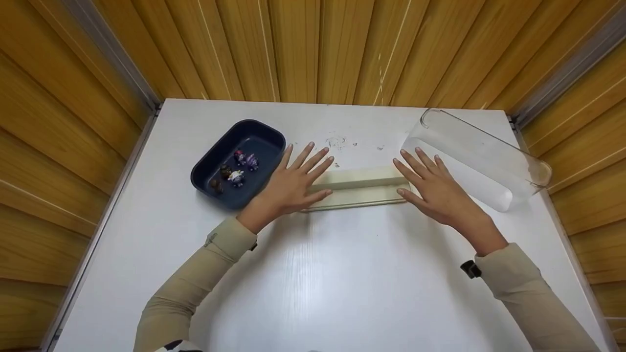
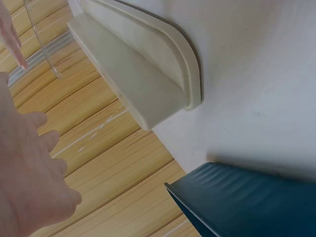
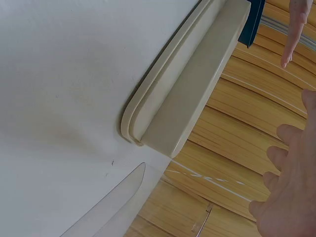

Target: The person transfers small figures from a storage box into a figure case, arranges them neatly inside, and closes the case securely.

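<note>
A long cream stepped base (image 1: 362,196) lies on the white table between the two hands, its raised ledge along the far side. In the head view the left hand (image 1: 292,185), palm down with fingers spread, overlaps the base's left end and the edge of the dark blue tub (image 1: 266,146). My right hand (image 1: 436,196) is likewise spread near the base's right end, beside a clear plastic cover (image 1: 489,142). Both hands hold nothing. Both wrist views show the hands raised above the cream base. Inside the tub sit several small figurines (image 1: 236,178).
The clear cover lies slantwise at the table's right edge. Small specks (image 1: 337,142) are scattered on the white table (image 1: 342,274) behind the base. Wood-patterned walls (image 1: 313,49) enclose the table at the back and both sides.
</note>
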{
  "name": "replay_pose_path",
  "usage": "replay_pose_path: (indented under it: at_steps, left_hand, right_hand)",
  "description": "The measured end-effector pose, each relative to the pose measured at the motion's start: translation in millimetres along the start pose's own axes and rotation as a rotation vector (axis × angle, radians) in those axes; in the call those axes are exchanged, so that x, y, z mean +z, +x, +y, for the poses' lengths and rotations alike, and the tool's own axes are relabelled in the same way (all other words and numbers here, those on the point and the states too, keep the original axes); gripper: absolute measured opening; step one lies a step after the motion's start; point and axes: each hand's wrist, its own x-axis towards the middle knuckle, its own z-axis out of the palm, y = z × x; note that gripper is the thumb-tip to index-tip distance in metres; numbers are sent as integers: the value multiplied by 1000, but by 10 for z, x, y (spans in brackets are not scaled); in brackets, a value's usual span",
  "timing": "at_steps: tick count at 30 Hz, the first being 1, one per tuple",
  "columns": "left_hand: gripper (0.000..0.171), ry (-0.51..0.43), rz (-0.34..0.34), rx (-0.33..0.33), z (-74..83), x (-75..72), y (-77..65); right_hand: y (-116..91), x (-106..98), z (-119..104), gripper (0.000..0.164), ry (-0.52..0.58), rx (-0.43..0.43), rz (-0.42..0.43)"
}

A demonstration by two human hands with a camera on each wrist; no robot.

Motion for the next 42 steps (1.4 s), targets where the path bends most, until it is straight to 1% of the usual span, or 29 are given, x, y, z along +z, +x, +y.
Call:
replay_pose_path:
  at_steps: [6,8,12,15,17,19,21,25,29,31,34,35,37,40,41,42]
  left_hand:
    - [71,-17,4,-3,-33,-20,-24]
    - [69,-30,19,-4,-58,-28,-42]
    - [62,-93,84,-14,-127,-46,-99]
    - [55,-130,149,-14,-196,-50,-161]
    - [52,-144,177,-21,-247,-53,-208]
    - [49,-151,196,-35,-302,-62,-252]
    - [48,-162,192,-66,-352,-77,-297]
    - [50,-183,157,-133,-451,-123,-379]
    - [49,-187,153,-165,-557,-163,-442]
    - [48,-184,166,-169,-601,-173,-470]
    - [47,-183,190,-172,-647,-174,-511]
    - [47,-183,198,-176,-657,-171,-526]
    - [46,-184,217,-180,-674,-163,-555]
    - [44,-185,246,-185,-688,-150,-597]
    - [43,-185,254,-183,-692,-145,-608]
    - [43,-186,261,-182,-694,-139,-617]
  right_hand:
    - [16,49,65,66,41,21,-10]
    - [25,79,90,65,70,25,-10]
    - [49,161,165,63,159,54,-1]
    - [63,219,218,63,239,116,-11]
    - [69,243,241,63,278,157,-16]
    - [75,257,258,64,294,192,-20]
    - [83,271,278,64,305,211,-13]
    - [111,318,337,64,337,244,1]
    - [170,407,438,64,378,260,41]
    - [196,462,499,63,420,289,76]
    - [222,556,578,59,527,373,144]
    - [234,593,597,57,599,403,168]
    - [263,666,622,54,778,452,208]
    - [310,765,629,51,1047,509,247]
    - [324,792,627,51,1112,528,256]
    - [332,813,626,51,1144,550,262]
